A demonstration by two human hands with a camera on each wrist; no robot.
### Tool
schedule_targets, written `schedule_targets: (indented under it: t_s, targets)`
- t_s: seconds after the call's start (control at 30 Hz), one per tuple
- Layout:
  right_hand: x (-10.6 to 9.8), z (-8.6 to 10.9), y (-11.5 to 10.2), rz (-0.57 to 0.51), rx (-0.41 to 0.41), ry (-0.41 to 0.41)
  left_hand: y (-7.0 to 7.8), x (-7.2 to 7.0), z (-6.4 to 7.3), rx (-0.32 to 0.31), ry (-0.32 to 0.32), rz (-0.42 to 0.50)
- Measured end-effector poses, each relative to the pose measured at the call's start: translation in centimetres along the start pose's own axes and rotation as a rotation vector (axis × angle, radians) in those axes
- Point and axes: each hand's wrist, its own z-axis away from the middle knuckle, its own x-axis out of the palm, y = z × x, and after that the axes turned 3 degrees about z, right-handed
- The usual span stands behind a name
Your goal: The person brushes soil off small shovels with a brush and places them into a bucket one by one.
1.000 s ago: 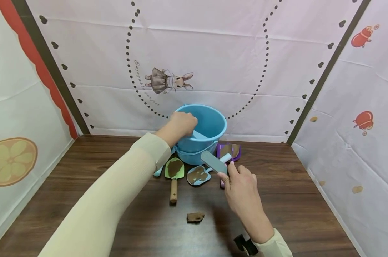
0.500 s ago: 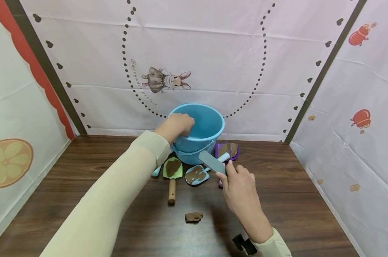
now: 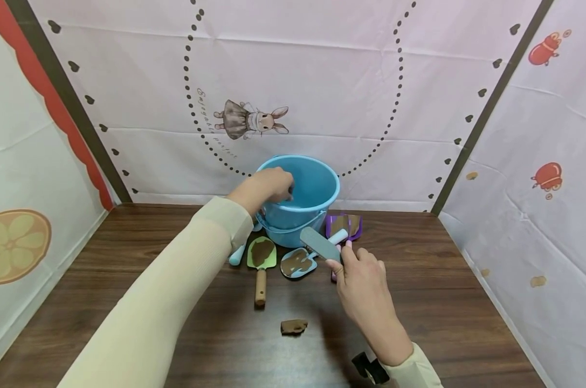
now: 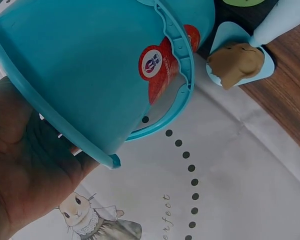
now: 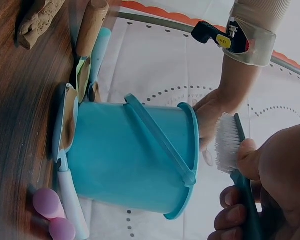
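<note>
- Well, the person's right hand [image 3: 367,285] is closed round a brush [image 3: 321,245], thumb and fingers wrapped about its handle. Its flat grey-teal back faces up, and the right wrist view shows white bristles underneath, facing down. The brush is held in the air, apart from the bucket.
- The blue bucket [image 3: 293,218] stands upright at the back of the dark wood surface [image 3: 215,345], close to the white printed cloth [image 3: 152,86]. Its handle hangs down across the near side.
- The left hand [image 3: 268,186] is at the bucket's left rim, its fingers over the mouth. I cannot tell whether they grip the rim or anything else; the rim hides part of them in the left wrist view.
- Just in front of the bucket lies a green trowel [image 3: 261,252], its wooden handle pointing toward the person and a brown patch on its blade.
- Beside it is a light blue scoop [image 3: 339,236], brown-smeared as well, partly under the brush.
- Right of the bucket sits a purple shovel [image 3: 356,235] bearing brown stuff.
- Another pale blue handle [image 3: 236,256] shows to the left of the green trowel.
- Nearer the person, a brown lump [image 3: 294,327] rests by itself.
</note>
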Motion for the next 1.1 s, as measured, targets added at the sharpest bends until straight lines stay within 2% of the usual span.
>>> schedule_targets:
  t_s: [0.3, 0.4, 0.5, 0.6, 0.7, 0.83, 0.9, 0.97, 1.1]
  targets:
    - [0.1, -0.1, -0.3, -0.007, -0.017, 0.004, -0.2, 0.1, 0.5, 0.011, 0.024, 0.003]
    - [0.2, 0.0, -0.4, -0.005, -0.022, 0.008, -0.1, 0.1, 0.8, 0.039, 0.065, -0.012]
    - [0.3, 0.0, -0.4, -0.002, -0.021, 0.005, 0.2, 0.3, 1.7, 0.074, 0.151, -0.04]
    - [0.3, 0.2, -0.4, 0.0, -0.012, -0.004, 0.8, 0.8, 4.0, 0.087, 0.276, -0.107]
    - [0.3, 0.1, -0.6, 0.005, -0.007, -0.012, 1.3, 2.0, 7.5, 0.095, 0.414, -0.176]
    - [0.0, 0.3, -0.9, 0.01, -0.007, -0.015, 1.5, 4.9, 12.4, 0.108, 0.6, -0.24]
    - [-0.2, 0.4, -1.2, 0.013, -0.014, -0.008, 1.2, 6.8, 14.5, 0.09, 0.68, -0.256]
    - [-0.4, 0.5, -1.3, 0.014, -0.021, 0.007, 0.9, 8.6, 16.4, 0.055, 0.724, -0.254]
    - [-0.9, 0.5, -1.7, 0.008, -0.045, 0.033, 0.8, 11.4, 19.7, -0.022, 0.731, -0.186]
